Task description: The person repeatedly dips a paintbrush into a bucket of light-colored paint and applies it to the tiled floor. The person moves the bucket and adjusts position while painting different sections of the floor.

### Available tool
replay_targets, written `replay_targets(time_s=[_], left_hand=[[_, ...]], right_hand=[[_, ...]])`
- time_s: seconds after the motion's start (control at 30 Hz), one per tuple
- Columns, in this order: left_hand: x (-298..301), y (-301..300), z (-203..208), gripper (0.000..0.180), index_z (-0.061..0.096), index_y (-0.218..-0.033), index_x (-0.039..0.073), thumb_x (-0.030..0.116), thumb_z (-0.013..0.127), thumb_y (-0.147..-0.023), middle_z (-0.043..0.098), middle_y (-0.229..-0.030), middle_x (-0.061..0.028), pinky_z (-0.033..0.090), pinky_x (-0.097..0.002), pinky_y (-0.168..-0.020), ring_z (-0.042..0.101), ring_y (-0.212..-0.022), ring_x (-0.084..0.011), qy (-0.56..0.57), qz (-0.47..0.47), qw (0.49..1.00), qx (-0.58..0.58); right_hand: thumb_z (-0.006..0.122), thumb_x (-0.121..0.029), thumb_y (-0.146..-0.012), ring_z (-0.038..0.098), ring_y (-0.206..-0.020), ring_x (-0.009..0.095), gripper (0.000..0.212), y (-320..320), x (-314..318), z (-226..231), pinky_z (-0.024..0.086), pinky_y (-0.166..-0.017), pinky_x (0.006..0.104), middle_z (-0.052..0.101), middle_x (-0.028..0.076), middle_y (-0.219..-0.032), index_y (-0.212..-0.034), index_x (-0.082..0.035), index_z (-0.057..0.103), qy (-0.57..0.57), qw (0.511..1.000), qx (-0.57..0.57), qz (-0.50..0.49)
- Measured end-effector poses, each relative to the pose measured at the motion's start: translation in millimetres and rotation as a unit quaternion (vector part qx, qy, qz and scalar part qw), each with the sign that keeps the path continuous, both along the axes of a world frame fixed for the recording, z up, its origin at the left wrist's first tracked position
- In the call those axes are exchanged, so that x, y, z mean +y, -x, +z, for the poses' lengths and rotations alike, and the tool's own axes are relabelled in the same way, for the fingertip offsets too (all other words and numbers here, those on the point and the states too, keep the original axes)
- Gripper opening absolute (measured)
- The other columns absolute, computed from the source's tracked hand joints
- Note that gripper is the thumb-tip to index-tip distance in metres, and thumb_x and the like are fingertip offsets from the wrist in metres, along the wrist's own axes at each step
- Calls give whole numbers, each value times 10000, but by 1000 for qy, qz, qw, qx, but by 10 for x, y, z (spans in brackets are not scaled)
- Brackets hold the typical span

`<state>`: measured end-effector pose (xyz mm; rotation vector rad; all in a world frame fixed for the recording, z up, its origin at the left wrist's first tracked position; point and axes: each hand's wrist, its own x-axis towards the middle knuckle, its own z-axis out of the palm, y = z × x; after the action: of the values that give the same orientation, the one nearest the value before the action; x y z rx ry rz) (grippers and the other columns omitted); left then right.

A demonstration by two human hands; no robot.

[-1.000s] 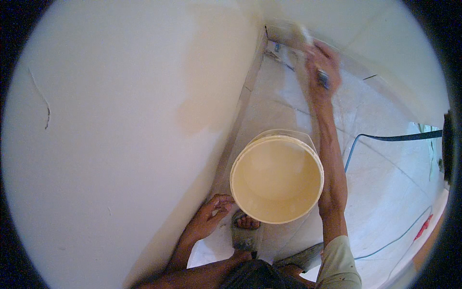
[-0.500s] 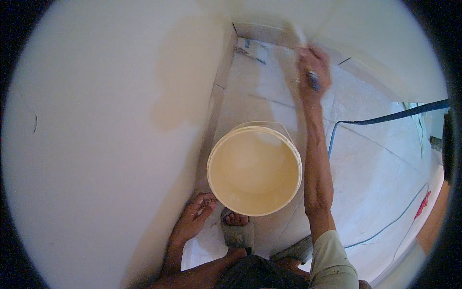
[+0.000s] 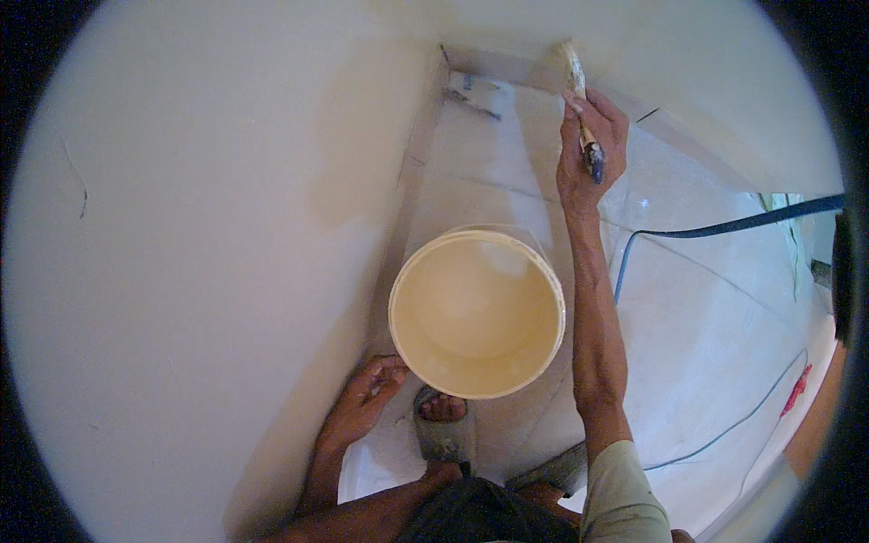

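Note:
My right hand point(image 3: 593, 136) reaches out ahead, wrapped round the handle of a paintbrush point(image 3: 574, 74). Pale paint coats the bristles, which are at the low part of the far wall point(image 3: 706, 72), just above the skirting. The brush's dark handle end sticks out toward me below my fingers. Between my arms a cream-coloured bucket point(image 3: 398, 312) stands on the floor with pale paint inside. Beside its near left rim my left hand point(image 3: 364, 403) hangs with loosely curled fingers and nothing visible in it; whether the fingertips touch the bucket, I cannot tell.
A plain wall point(image 3: 199, 226) runs close along my left. On the tiled floor point(image 3: 697, 335) lie a blue cable point(image 3: 715, 228) and a thin cord with a red piece point(image 3: 797, 391) to the right. Scraps of paper point(image 3: 475, 90) lie in the far corner. My sandalled foot point(image 3: 444, 425) is just behind the bucket.
The right hand and brush, blurred half a second ago, are sharper and slightly farther right and lower. The left hand stays beside the bucket. The view has shifted a little.

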<state>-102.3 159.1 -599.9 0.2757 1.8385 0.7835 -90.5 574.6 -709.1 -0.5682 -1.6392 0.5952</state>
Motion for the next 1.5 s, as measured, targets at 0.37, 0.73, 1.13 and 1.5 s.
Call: replay_targets(time_s=[0.37,0.73,1.13,1.5], left_hand=[[98,65,-148,265,517,-1266,1,96,519,-1018,602,-1205,-105,417,-376,-1064,560,-1193,-204,33,-15,999,7],[-74,28,-235,333,481,-1333,-1,100,523,-1018,575,-1265,-116,411,-389,-1068,526,-1227,-210,4,8,1000,-17],[25,16,-222,434,411,-1431,19,180,503,-1039,513,-1393,-99,365,-378,-1103,484,-1264,-197,34,16,997,-72],[336,-26,40,361,496,-1295,-6,268,432,-1069,591,-1206,-100,421,-369,-1061,554,-1175,-186,-122,109,982,-91]], right_hand=[[678,-120,-931,696,-922,224,219,695,18,-141,610,-838,352,697,129,-1070,-1051,62,664,420,850,159,276],[671,-167,-899,696,-802,144,164,295,-533,-185,552,-762,292,747,47,-933,-944,-15,709,535,677,-10,505],[667,-242,-932,699,-912,184,292,727,-210,-430,595,-854,338,716,106,-1049,-1111,-12,671,370,866,41,335],[700,-106,-873,706,-822,185,143,-798,-451,1663,573,-739,302,726,115,-943,-944,18,698,288,849,-190,401]])
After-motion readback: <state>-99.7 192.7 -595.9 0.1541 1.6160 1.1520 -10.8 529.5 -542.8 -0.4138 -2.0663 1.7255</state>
